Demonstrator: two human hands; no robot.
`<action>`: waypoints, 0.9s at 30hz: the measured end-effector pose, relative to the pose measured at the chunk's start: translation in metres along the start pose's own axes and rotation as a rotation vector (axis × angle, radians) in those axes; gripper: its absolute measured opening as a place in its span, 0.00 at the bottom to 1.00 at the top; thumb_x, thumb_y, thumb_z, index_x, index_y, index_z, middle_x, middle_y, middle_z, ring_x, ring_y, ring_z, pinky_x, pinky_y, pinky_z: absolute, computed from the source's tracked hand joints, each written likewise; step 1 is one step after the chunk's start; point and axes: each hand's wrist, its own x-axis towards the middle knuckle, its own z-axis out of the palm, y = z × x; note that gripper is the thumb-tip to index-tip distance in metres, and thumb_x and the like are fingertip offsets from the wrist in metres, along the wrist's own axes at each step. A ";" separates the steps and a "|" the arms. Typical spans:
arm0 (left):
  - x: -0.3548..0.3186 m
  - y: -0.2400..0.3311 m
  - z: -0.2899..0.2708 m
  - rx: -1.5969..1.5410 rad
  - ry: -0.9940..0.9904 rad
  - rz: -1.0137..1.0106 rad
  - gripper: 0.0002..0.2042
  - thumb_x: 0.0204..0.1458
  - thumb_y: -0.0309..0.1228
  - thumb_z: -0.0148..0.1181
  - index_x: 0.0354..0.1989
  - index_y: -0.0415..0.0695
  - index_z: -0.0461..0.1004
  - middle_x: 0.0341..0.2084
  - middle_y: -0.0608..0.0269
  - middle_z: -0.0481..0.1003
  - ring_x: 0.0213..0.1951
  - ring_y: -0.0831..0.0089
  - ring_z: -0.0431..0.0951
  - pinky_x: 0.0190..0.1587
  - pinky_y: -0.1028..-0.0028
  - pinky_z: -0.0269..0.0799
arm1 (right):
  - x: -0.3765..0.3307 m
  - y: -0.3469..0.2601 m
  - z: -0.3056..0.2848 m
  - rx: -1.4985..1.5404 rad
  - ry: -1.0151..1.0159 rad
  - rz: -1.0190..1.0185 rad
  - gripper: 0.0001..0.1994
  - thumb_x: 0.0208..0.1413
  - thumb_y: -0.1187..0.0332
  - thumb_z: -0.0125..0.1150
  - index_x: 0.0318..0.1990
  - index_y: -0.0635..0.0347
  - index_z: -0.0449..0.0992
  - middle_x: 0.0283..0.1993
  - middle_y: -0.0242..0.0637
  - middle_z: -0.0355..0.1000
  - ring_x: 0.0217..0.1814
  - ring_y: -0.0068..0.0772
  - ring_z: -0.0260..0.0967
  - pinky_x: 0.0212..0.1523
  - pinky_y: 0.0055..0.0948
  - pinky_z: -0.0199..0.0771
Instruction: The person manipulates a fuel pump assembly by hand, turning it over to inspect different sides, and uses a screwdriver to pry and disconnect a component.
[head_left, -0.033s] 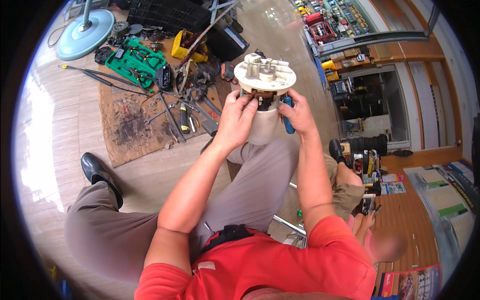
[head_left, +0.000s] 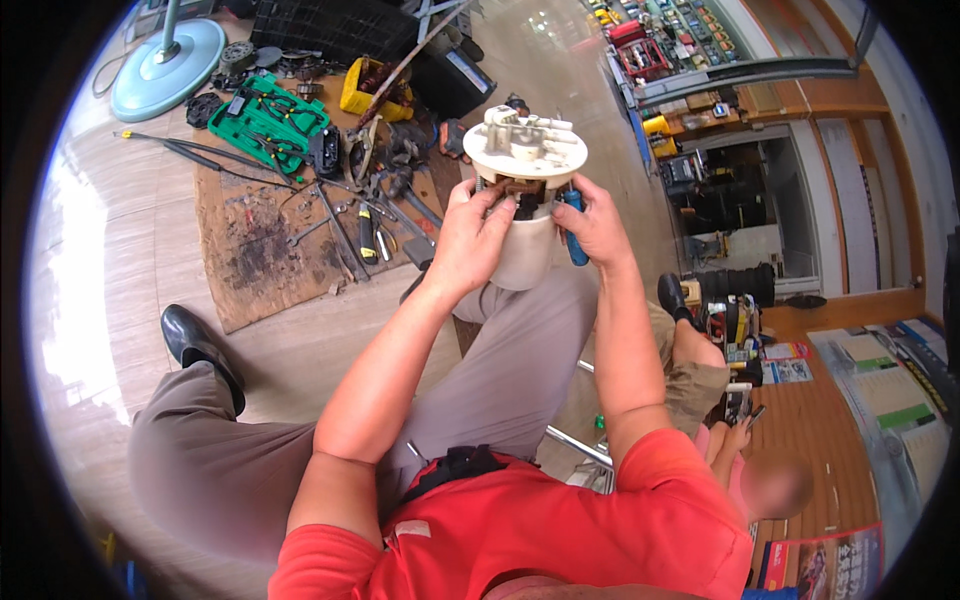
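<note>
An off-white fuel pump module (head_left: 524, 252) is held up in front of my knees, its round flanged lid (head_left: 525, 150) uppermost with pipe stubs on it. Between lid and cup a gap shows dark inner parts. My left hand (head_left: 475, 235) grips the module from the left, the thumb and fingers at that gap. On the other side my right hand (head_left: 597, 222) is closed round a blue-handled tool (head_left: 574, 232), held upright against the module; its working end is hidden. The right fingertips behind the module are also hidden.
A stained board (head_left: 265, 250) on the floor at left carries pliers, wrenches and loose parts. Beyond lie a green tool case (head_left: 268, 125), a yellow container (head_left: 375, 92) and a black battery (head_left: 450, 85). Another person (head_left: 695, 375) sits at right. Loaded shelves (head_left: 690, 120) stand at far right.
</note>
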 end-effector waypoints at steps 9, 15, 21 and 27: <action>-0.010 -0.008 0.024 -0.557 -0.024 -0.555 0.21 0.59 0.39 0.59 0.47 0.28 0.75 0.37 0.57 0.79 0.37 0.76 0.77 0.41 0.75 0.73 | -0.028 0.002 0.017 -0.418 0.207 0.113 0.32 0.44 0.49 0.74 0.48 0.69 0.74 0.41 0.50 0.77 0.43 0.40 0.75 0.46 0.35 0.74; -0.011 -0.017 0.044 -0.782 0.025 -0.744 0.21 0.61 0.43 0.54 0.41 0.30 0.74 0.34 0.53 0.79 0.35 0.68 0.80 0.38 0.69 0.76 | -0.029 0.005 0.012 -0.245 0.178 0.177 0.32 0.48 0.49 0.71 0.49 0.71 0.74 0.42 0.46 0.77 0.43 0.30 0.73 0.45 0.30 0.74; -0.011 -0.021 0.047 -0.889 0.017 -0.898 0.18 0.60 0.42 0.52 0.47 0.37 0.71 0.37 0.55 0.78 0.36 0.66 0.80 0.41 0.64 0.78 | -0.035 0.028 0.010 -0.246 0.205 0.155 0.30 0.49 0.48 0.70 0.47 0.69 0.75 0.39 0.45 0.78 0.41 0.30 0.75 0.43 0.31 0.74; -0.011 -0.045 0.030 -1.158 -0.128 -0.854 0.23 0.63 0.47 0.44 0.52 0.39 0.70 0.43 0.53 0.77 0.44 0.62 0.79 0.50 0.61 0.76 | -0.042 0.011 0.032 -0.460 0.213 0.055 0.30 0.49 0.47 0.68 0.46 0.68 0.74 0.38 0.54 0.77 0.41 0.46 0.78 0.42 0.38 0.75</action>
